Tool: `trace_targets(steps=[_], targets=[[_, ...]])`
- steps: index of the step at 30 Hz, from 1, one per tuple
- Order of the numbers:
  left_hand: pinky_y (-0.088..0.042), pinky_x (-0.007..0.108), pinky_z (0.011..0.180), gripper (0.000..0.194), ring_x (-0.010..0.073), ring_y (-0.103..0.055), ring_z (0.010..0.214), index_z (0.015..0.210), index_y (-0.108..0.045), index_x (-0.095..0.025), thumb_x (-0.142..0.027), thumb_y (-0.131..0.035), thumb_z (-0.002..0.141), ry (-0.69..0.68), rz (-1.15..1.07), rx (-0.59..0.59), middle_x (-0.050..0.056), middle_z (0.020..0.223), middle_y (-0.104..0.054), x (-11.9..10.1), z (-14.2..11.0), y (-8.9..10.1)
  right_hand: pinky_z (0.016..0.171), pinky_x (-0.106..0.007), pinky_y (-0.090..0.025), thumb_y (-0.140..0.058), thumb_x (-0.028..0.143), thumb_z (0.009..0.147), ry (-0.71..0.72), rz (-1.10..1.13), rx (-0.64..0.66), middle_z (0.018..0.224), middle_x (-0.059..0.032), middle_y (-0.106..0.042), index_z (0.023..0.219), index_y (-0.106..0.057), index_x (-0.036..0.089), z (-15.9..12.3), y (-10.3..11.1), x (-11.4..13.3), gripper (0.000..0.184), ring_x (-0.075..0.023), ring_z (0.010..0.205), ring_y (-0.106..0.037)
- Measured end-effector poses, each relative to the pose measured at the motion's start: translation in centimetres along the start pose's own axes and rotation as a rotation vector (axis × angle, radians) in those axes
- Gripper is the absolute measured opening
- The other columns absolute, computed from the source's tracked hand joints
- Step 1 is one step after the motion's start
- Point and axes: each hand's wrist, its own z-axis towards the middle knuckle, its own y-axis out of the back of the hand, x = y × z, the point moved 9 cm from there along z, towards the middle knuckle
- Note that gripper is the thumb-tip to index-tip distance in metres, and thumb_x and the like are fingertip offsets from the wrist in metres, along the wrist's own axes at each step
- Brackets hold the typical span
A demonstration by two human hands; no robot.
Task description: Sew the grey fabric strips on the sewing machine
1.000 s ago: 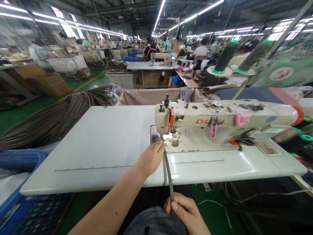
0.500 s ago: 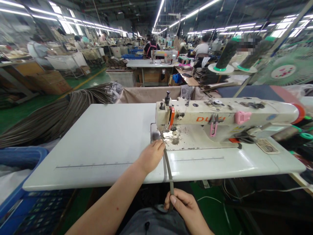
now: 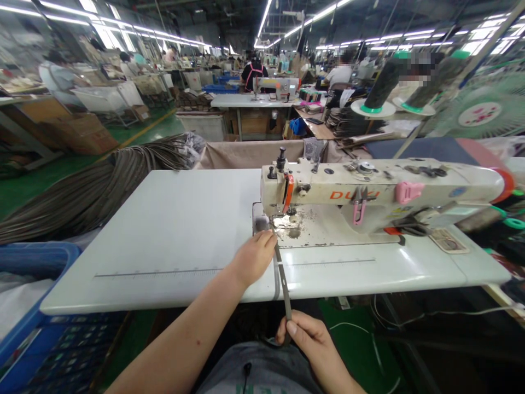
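Observation:
A narrow dark strap (image 3: 283, 280) runs from under the presser foot of a cream sewing machine (image 3: 369, 191) toward me, over the front edge of the white table (image 3: 172, 230). My left hand (image 3: 254, 257) rests on the table beside the needle, fingers curled against the strap's upper end. Below the table edge, my right hand (image 3: 305, 339) pinches the strap's lower end between thumb and fingers.
A large bundle of dark straps (image 3: 94, 191) lies at the table's left rear. A blue plastic crate (image 3: 33, 306) stands at my left. Thread cones (image 3: 379, 87) and a green fan (image 3: 479, 109) sit behind the machine. Other people work at distant tables.
The strap has fed a little further under the foot, and my right hand has risen slightly toward the table edge. My left hand stays by the needle.

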Motion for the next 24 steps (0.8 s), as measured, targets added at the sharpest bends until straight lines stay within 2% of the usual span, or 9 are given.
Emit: trace_targets(steps=[16,24], targets=[[-0.049,0.041,0.116,0.02,0.0277,-0.062,0.125,0.118,-0.061,-0.01,-0.012,-0.055,0.099,-0.017,-0.011,-0.01,0.016,0.127,-0.065,-0.12,0.02,-0.06,0.074,-0.032,-0.045,-0.064,0.052,0.1,0.002,0.041,-0.002,0.074,-0.0041,-0.067,0.076,-0.076,0.019,0.14,0.2,-0.48,0.042,-0.0206,0.074,-0.061],[-0.047,0.042,0.119,0.027,0.0286,-0.059,0.132,0.124,-0.058,-0.012,-0.012,-0.056,0.097,0.055,-0.041,0.003,0.017,0.138,-0.06,0.38,0.4,-0.08,0.073,-0.031,-0.043,-0.063,0.054,0.099,0.014,0.018,-0.008,0.073,-0.0043,-0.067,0.074,-0.075,0.019,0.29,0.46,-0.91,0.045,-0.0205,0.074,-0.061]])
